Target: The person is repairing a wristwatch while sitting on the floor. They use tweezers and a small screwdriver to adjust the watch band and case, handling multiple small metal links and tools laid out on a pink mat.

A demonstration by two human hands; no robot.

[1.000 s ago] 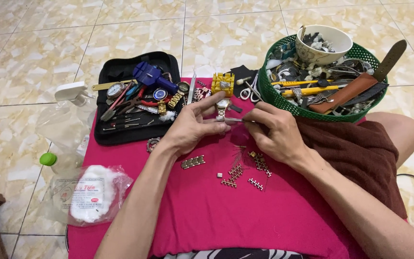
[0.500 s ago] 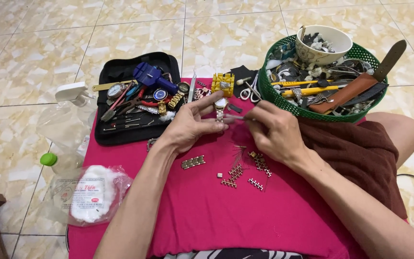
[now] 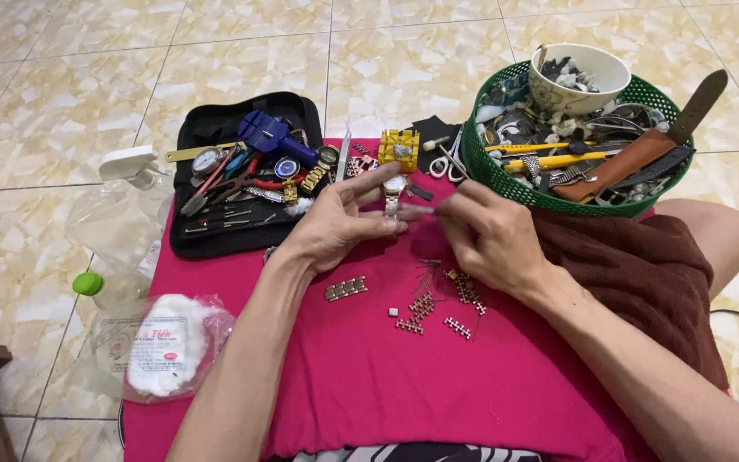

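While both hands meet over the far half of a magenta cushion (image 3: 369,385), the left hand (image 3: 339,224) pinches a small gold-and-silver wristwatch (image 3: 394,190) between thumb and fingers, the dial facing up. The right hand (image 3: 491,235) sits just beside it, fingers drawn narrow around a thin pin-like tool (image 3: 421,208) whose tip reaches the watch; what kind of tool it is cannot be made out.

On the cushion, near the hands:
- one short section of metal bracelet (image 3: 345,289), below the left wrist;
- several loose bracelet links (image 3: 438,304) and fine pins, scattered below the right hand.

Beyond the hands:
- a black zip tool case (image 3: 241,175), lying open, holding a blue bracelet tool, pliers, small screwdrivers and watch parts;
- a yellow holder block (image 3: 398,151), at the cushion's far edge;
- small scissors (image 3: 448,162), between the block and the basket.

To the right:
- a round green plastic basket (image 3: 575,201), filled with straps, yellow-handled tools and a brown leather strap;
- a white bowl (image 3: 579,79) of small parts, standing inside the basket;
- a dark brown towel (image 3: 643,274), draped over the person's right leg.

To the left, on the tiled floor:
- a clear spray bottle (image 3: 121,210) with a white head;
- a green cap (image 3: 88,283);
- a bag of white cotton (image 3: 160,346).
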